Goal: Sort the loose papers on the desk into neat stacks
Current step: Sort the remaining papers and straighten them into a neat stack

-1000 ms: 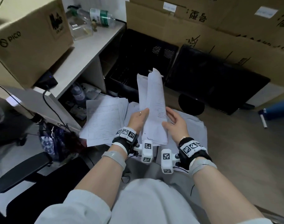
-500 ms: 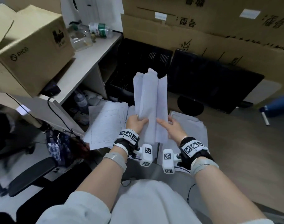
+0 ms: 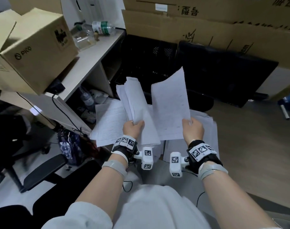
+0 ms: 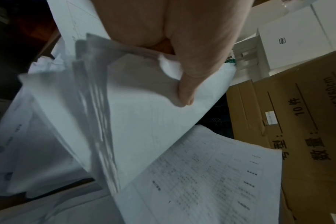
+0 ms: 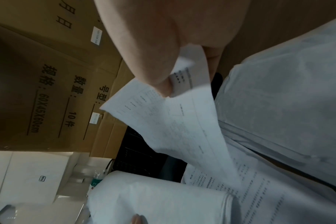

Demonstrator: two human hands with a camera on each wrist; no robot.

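My left hand [image 3: 133,128] grips a thick bundle of white papers [image 3: 137,106] near its lower edge, thumb on top; the left wrist view shows the thumb [image 4: 190,84] pressed on the bundle [image 4: 136,106]. My right hand [image 3: 193,128] pinches a single printed sheet [image 3: 170,104] at its right edge, held up beside the bundle and apart from it. In the right wrist view the thumb [image 5: 153,72] pinches that sheet [image 5: 173,121]. Below both hands, printed sheets [image 3: 109,123] lie spread at the left and a paper pile [image 3: 205,126] lies at the right.
A white shelf unit [image 3: 91,63] with a cardboard box [image 3: 35,50] and a plastic bottle [image 3: 103,28] stands at the left. Black crates [image 3: 149,60] and a dark monitor [image 3: 223,75] stand behind the papers, before large cardboard boxes [image 3: 207,27]. A chair [image 3: 41,172] is at lower left.
The single sheet has come away from the bundle: my right hand has drawn it off to the right, while my left hand keeps the bundle, now tilted left.
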